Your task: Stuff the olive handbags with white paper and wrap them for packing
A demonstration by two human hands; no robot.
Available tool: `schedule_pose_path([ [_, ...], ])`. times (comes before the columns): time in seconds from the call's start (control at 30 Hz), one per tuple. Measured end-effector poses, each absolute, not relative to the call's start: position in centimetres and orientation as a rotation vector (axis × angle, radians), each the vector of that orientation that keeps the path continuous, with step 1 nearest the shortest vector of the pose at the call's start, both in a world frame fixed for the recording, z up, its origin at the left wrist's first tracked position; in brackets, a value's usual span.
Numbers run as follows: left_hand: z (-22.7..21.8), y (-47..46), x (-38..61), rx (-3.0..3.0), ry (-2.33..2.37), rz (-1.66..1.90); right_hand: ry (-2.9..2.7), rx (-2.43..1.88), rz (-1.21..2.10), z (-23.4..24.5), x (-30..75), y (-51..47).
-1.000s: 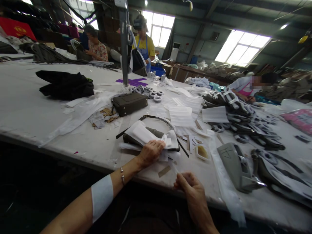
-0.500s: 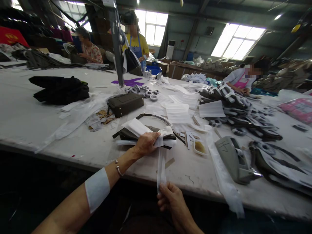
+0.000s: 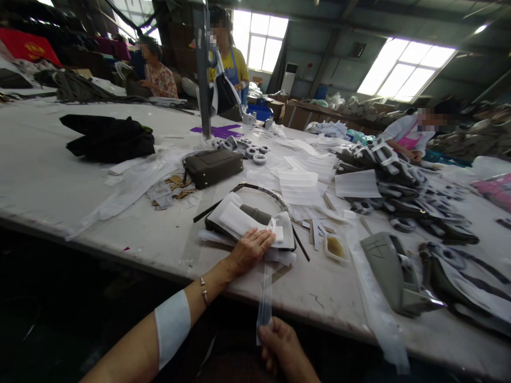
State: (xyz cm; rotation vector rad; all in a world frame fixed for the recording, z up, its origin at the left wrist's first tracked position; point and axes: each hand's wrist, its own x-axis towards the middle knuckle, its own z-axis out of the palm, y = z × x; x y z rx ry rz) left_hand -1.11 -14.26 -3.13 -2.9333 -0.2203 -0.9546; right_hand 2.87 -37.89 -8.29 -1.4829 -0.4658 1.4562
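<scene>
A dark bag (image 3: pixel 257 214) lies on the table in front of me, with white padding sheet (image 3: pixel 229 215) over it and its curved handle (image 3: pixel 275 196) at the far side. My left hand (image 3: pixel 252 249) rests flat on the near edge of the bag's padding, fingers stretched out. Below it, a clear plastic strip (image 3: pixel 265 298) runs from under the bag toward me, past the table edge. The strip's lower end is pinched between thumb and fingers of my right hand (image 3: pixel 282 343).
A finished-looking dark bag (image 3: pixel 215 168) and black cloth (image 3: pixel 109 139) lie farther left. Grey tape rolls (image 3: pixel 259 159), white sheets (image 3: pixel 297 186) and a small tray of yellowish stuff (image 3: pixel 335 248) are around. Wrapped bag parts (image 3: pixel 399 181) pile at right. Several people work beyond.
My left hand has gone from gripping the white material at the bag's edge to lying flat on it. The bag lies flatter, showing more padding. My right hand still holds the strip.
</scene>
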Motion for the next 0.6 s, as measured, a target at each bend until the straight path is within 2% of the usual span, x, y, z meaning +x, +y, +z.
schedule_pose_path([
  [0.13, -3.2, -14.4, -1.2, -2.911, -0.193, -0.976, -0.614, -1.590, 1.515, -6.8, 3.3, -38.2],
  [0.27, -3.5, -14.6, -1.5, -2.896, -0.162, -0.966, -1.007, -1.792, 1.579, -0.3, 5.8, -37.0],
  [0.33, -3.7, -14.6, -1.6, -2.900, -0.165, -0.947, -1.127, -1.858, 1.337, 3.3, 7.7, -35.0],
  [0.43, -3.9, -14.7, -1.5, -2.900, -0.179, -0.950, -1.400, -1.791, 0.624, 6.6, 10.6, -30.9],
  [0.5, -4.1, -14.7, -1.4, -2.897, -0.183, -0.991, -1.615, -1.734, 0.269, 6.7, 12.0, -28.6],
  [0.6, -4.2, -14.7, -1.2, -2.910, -0.180, -1.049, -1.871, -1.770, 0.065, 4.8, 13.2, -26.8],
])
